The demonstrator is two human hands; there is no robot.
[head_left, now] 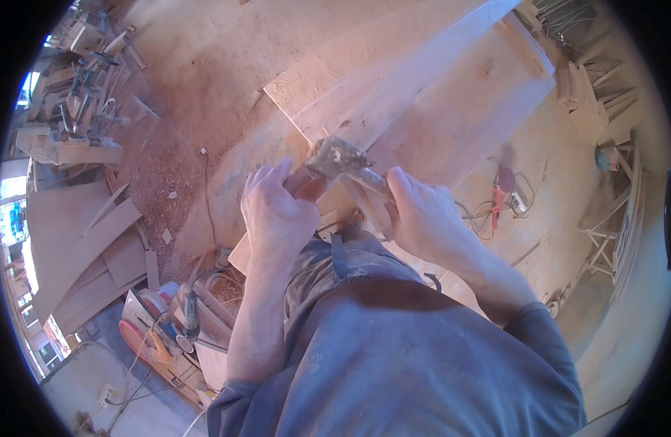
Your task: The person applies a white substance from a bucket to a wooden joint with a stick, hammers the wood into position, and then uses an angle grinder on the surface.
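My right hand (426,218) is wrapped round the handle of a hammer (341,156), whose worn, pale-spotted head lies to the left, just beyond my left fingers. In my left hand (281,215) is a small brown wooden piece (311,186), gripped between thumb and fingers. Its far end is hidden under the hammer head, and I cannot tell whether the two touch. Right behind the tool, the near corner of a large wooden panel (423,95) shows, dusted with sawdust.
A red corded power tool (498,200) lies on the dusty floor at right. Sheets of board (88,247) lean at left, above a bench (179,364) crowded with tools. Machinery (73,124) stands far left; timber (605,95) is stacked far right.
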